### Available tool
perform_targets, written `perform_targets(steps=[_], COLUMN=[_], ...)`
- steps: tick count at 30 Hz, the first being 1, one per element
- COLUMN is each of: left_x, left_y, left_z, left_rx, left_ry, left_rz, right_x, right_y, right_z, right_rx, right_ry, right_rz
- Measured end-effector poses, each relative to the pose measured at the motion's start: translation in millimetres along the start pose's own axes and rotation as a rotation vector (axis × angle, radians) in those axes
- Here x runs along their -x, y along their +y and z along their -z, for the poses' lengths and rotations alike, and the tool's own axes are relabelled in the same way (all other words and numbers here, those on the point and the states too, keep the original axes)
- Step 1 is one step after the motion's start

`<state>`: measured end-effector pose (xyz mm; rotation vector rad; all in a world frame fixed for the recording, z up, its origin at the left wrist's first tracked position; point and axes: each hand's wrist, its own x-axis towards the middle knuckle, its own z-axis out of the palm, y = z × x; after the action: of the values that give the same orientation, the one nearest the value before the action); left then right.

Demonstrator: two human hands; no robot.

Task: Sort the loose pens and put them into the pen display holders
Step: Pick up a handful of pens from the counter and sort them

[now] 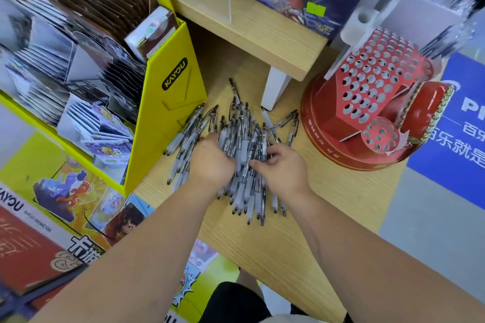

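Loose pens (244, 123) lie heaped mid wooden table (354, 191). Both hands are in the heap, close but apart: left hand (210, 162) curled round a bunch, right hand (283, 168) pinching a few. Heap's left edge is just beside the yellow display box (170, 102), the white shelf leg (274, 89) stands at its far edge, the red pen holder (312, 123) is near on the right, and plain wood runs from the pen tips to the table's near edge.

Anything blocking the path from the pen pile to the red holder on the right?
Nothing visible. Left hand and right hand are in the pen pile. Between it and the red holder lies only bare counter with a few stray pens; the white shelf leg stands clear.
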<state>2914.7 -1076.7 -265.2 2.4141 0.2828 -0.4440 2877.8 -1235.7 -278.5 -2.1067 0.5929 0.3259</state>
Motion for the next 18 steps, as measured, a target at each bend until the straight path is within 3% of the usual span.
perform_targets(steps=[6,11,18], left_x=[5,7,15], left_y=[2,4,10], left_z=[-4,-5,-14], left_rx=[0.103,0.23,0.506], left_ry=[0.004,-0.099,-0.171], left_rz=[0.014,0.06,0.262], right_x=[-4,-4,1], right_y=[1,2,-1], right_z=[-6,-7,-1], right_rx=[-0.144,-0.241,-0.284], right_ry=[0.002,-0.058,-0.125], right_rz=[-0.069,-0.083,-0.013])
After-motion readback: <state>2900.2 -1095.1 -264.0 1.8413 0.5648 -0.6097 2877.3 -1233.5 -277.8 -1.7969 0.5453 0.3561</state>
